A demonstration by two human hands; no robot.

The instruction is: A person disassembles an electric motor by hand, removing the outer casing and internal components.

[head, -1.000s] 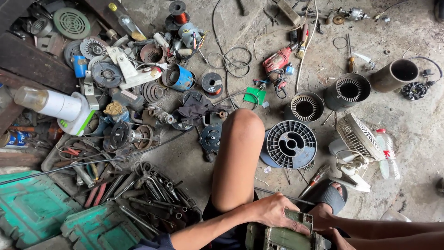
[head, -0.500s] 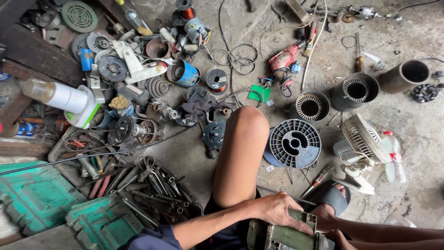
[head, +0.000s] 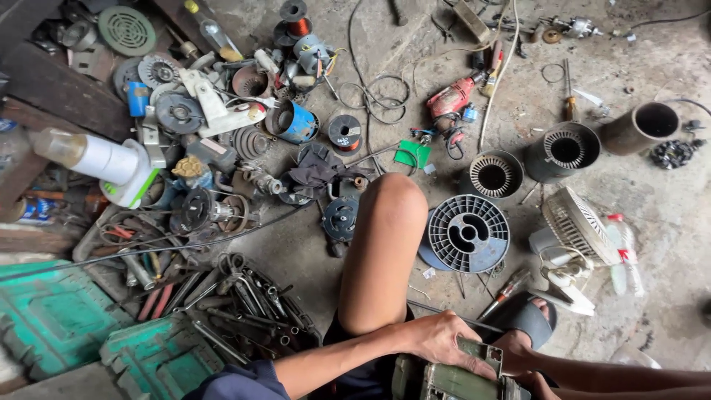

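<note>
Your left hand lies at the bottom edge of the view, fingers curled over the top of a worn green metal motor housing that sits between your legs, just beside your sandalled foot. Your right hand is mostly hidden behind the housing at the lower edge, touching it; whether its fingers are closed cannot be told. Your bent knee rises above the housing. Just beyond it a round grey plastic spool lies flat on the concrete floor. To the left, wrenches lie heaped near a green metal box. Farther off sits a red power drill.
</note>
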